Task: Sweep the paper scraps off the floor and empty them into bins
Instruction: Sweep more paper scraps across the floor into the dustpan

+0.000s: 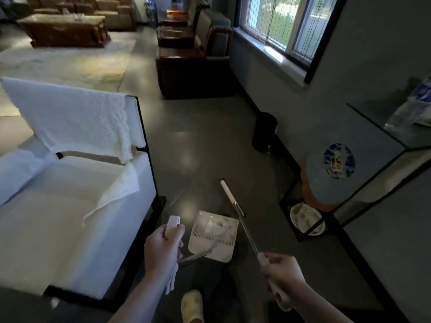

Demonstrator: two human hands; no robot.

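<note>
1. The dark glossy floor point(200, 145) carries everything ahead of your fingers.
2. A black bin point(264, 131) stands on it by the wall, well beyond your right fingers.
3. A white sofa point(77, 206) sits on it just left of your left fingers.
4. A rug point(70, 64) lies far ahead.
</note>
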